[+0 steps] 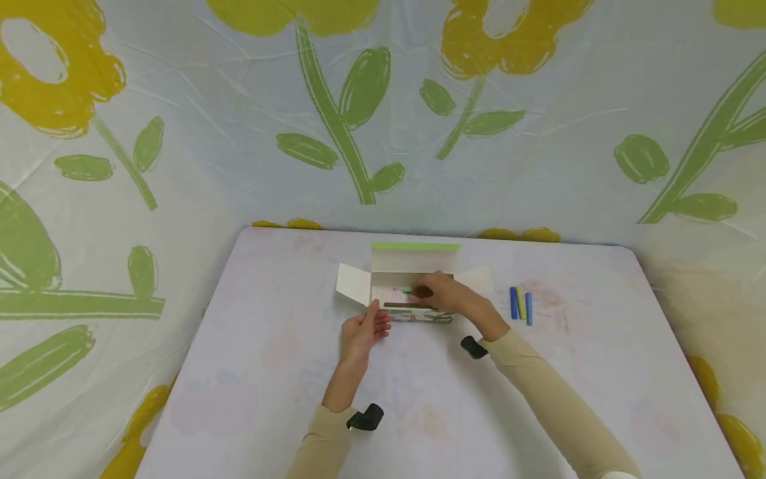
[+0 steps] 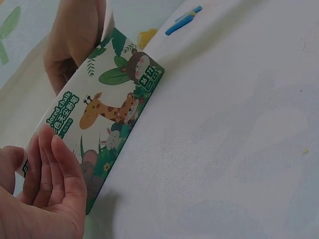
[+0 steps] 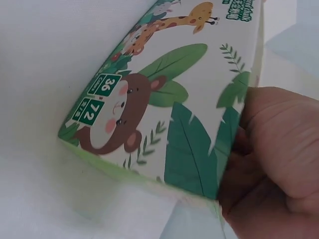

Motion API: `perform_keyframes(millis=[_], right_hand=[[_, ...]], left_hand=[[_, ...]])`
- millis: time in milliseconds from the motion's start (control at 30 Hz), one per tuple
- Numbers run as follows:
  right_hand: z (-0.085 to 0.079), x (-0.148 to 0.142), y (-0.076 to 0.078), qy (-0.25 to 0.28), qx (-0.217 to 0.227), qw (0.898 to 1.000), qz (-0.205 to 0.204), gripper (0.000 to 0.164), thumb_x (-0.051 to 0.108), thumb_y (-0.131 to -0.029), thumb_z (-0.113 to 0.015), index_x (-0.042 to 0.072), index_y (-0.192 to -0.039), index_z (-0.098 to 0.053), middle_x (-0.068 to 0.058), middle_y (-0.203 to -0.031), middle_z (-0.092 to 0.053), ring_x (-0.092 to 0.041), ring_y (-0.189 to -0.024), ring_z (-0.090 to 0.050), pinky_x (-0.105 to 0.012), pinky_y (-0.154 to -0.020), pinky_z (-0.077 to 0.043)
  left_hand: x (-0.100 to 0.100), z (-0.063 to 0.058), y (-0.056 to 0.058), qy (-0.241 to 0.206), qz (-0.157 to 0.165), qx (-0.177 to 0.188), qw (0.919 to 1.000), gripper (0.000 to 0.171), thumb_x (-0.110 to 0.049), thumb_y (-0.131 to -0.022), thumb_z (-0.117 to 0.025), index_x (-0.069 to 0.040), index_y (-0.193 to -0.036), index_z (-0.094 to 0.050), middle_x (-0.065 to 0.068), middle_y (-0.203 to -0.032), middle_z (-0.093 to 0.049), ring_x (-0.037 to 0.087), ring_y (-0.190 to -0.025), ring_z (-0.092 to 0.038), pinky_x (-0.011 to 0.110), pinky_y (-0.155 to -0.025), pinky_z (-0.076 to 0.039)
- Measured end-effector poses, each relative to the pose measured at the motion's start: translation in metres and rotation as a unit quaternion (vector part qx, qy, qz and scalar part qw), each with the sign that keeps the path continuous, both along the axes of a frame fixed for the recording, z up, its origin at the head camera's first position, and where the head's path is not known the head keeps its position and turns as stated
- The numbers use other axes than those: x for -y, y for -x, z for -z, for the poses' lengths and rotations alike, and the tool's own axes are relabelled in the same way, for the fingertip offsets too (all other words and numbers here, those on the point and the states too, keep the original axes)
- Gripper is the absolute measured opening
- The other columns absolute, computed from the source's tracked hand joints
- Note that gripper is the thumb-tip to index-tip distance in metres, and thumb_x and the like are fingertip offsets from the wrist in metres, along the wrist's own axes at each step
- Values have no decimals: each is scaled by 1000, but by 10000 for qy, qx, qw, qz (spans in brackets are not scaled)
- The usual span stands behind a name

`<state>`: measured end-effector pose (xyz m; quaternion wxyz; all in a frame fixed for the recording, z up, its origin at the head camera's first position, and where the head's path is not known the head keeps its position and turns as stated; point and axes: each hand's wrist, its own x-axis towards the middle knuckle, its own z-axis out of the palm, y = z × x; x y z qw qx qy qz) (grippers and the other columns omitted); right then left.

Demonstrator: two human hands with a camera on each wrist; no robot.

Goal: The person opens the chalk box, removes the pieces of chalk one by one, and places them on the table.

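R sleeve nearest cam: knock risk if it swings wide.
Counter carries open chalk box under R grip; may tip if leaned on. L grip relaxed, fingers at box front, nothing held: weak brace. R grip bent inside, can't tell if it's got green stick; hard squeeze may snap it. 3 loose sticks right of R grip could roll if brushed.

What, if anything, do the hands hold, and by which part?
The left hand holds the chalk box by the left end of its front wall; whether the right hand holds anything is unclear.
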<state>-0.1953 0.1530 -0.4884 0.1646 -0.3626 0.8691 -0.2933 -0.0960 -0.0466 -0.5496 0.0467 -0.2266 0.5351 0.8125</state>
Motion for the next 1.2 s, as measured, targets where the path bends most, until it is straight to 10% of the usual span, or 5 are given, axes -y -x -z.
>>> perform_keyframes(millis=[533, 767, 1200], right_hand=[[-24, -49, -5, 1516, 49, 9840, 937, 31, 0, -97, -70, -2, -127, -65, -19, -107, -72, -31, -106, -69, -53, -94, -56], [-34, -77, -11, 1771, 72, 9716, 1566, 36, 8, -98, -71, -1, -131, -64, -14, -113, -72, -27, -105, -68, -27, -91, -56], [-38, -131, -20, 2688, 1055, 9143, 2842, 45, 22, -102, -68, 3, -141, -57, -16, -127, -67, -7, -103, -71, -21, -87, -57]], left_hand=[[2, -2, 1, 66, -35, 101, 9999, 39, -30, -102, -68, 8, -95, -71, 6, -79, -72, 12, -66, -68, 25, -65, -59], [4, -1, 2, 180, 121, 66, 9997, 43, -32, -102, -68, 11, -99, -71, 8, -82, -73, 12, -67, -68, 24, -66, -59], [7, -2, 3, 412, 464, -41, 9981, 44, -31, -105, -63, 11, -100, -70, 8, -82, -74, 12, -68, -70, 26, -68, -61]])
